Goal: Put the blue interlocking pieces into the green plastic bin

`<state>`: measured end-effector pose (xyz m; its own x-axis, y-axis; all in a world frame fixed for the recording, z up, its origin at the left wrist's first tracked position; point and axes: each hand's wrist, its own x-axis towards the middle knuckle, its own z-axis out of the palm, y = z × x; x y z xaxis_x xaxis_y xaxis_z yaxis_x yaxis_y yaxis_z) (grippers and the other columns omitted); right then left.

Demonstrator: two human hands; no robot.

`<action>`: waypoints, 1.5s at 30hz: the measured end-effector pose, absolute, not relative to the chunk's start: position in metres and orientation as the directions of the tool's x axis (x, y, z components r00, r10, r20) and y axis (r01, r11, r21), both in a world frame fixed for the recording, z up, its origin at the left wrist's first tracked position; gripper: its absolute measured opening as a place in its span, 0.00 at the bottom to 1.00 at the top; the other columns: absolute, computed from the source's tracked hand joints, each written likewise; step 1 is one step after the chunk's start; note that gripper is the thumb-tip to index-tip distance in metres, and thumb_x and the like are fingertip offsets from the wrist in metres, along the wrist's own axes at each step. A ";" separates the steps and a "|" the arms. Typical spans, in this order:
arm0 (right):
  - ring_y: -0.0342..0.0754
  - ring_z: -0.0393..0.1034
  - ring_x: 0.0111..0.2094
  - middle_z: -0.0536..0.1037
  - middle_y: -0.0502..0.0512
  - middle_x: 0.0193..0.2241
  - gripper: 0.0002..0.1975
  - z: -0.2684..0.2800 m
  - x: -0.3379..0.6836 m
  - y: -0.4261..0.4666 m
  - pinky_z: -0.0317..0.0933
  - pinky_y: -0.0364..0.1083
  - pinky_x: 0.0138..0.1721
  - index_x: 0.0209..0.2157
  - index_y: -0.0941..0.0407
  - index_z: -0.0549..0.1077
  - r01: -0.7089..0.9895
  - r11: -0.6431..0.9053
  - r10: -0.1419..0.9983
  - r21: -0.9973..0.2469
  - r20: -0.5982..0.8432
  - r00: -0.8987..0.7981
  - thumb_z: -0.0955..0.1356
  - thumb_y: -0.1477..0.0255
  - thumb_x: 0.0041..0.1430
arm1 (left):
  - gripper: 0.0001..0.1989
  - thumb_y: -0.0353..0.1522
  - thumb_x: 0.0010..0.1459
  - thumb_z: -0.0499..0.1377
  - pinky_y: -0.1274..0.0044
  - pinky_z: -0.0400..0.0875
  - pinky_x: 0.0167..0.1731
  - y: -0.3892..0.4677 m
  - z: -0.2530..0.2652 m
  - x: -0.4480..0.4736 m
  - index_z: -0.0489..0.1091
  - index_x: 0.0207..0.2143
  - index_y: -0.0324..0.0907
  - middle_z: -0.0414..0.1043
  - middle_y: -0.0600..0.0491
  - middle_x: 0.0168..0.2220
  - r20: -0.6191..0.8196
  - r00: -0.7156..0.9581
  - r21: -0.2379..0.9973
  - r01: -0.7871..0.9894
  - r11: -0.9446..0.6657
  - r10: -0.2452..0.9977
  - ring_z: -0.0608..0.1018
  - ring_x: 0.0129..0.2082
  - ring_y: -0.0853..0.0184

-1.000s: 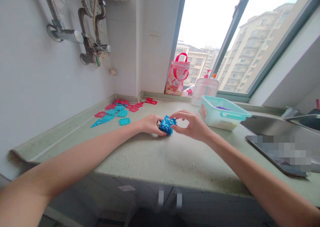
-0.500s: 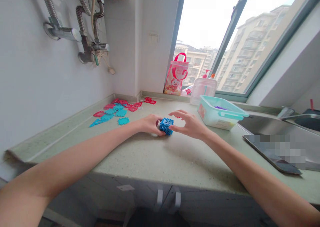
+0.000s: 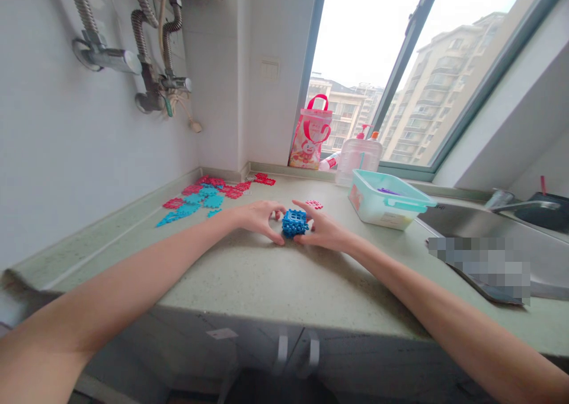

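A small blue cube (image 3: 294, 224) built from interlocking plastic tiles rests on the counter, with a windowed tile on its top. To its left is my left hand (image 3: 260, 219), thumb and fingers apart, with a gap between them and the cube. My right hand (image 3: 326, 229) grips the cube from the right; its thumb lies at the front lower corner and its fingers reach behind, partly hidden. Just beyond that hand lies a red tile (image 3: 314, 204). Further left are light-blue tiles (image 3: 191, 205) and red tiles (image 3: 235, 189), loosely spread and overlapping.
A mint plastic tub (image 3: 386, 205) with purple pieces stands at the right, beside a steel sink (image 3: 480, 226). A dark flat device (image 3: 493, 291), partly blurred out, lies at the sink's edge. By the window are a pink bag (image 3: 307, 140) and a clear container (image 3: 358, 161).
My left hand has let go of the cube and drawn slightly left. My right hand has closed in on the cube from the right. The cube has turned a little, and the view has shifted slightly.
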<state>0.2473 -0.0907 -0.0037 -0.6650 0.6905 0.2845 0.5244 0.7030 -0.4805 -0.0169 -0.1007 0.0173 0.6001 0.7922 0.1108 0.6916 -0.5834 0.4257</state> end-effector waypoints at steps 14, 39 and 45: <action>0.46 0.71 0.29 0.83 0.57 0.44 0.47 0.010 0.268 -0.077 0.69 0.48 0.37 0.71 0.50 0.61 0.522 0.682 0.725 -0.512 0.382 -0.573 0.77 0.63 0.51 | 0.43 0.56 0.38 0.74 0.76 0.66 0.39 -0.096 0.012 -0.018 0.74 0.54 0.46 0.74 0.51 0.45 0.128 0.599 0.442 0.679 -0.586 0.790 0.74 0.40 0.63; 0.63 0.80 0.43 0.85 0.64 0.41 0.30 0.094 0.426 0.003 0.72 0.54 0.40 0.49 0.57 0.83 0.922 0.118 0.870 -0.369 0.487 0.084 0.76 0.54 0.48 | 0.37 0.67 0.40 0.66 0.74 0.55 0.28 -0.104 0.019 -0.001 0.70 0.34 0.45 0.75 0.53 0.32 0.144 0.454 0.263 0.839 -0.476 0.879 0.72 0.29 0.64; 0.69 0.78 0.48 0.83 0.69 0.48 0.41 0.096 0.442 0.005 0.71 0.61 0.47 0.61 0.57 0.76 0.945 0.146 0.800 -0.291 0.597 0.061 0.77 0.51 0.49 | 0.36 0.66 0.42 0.66 0.74 0.57 0.29 -0.102 0.018 -0.003 0.70 0.36 0.45 0.77 0.52 0.35 0.137 0.474 0.287 0.821 -0.493 0.870 0.74 0.31 0.64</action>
<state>0.4418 0.0046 0.0963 0.0607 0.8000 0.5970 0.9455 0.1456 -0.2913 -0.0029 -0.1024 0.0182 0.4742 0.8696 0.1374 0.8212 -0.4931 0.2871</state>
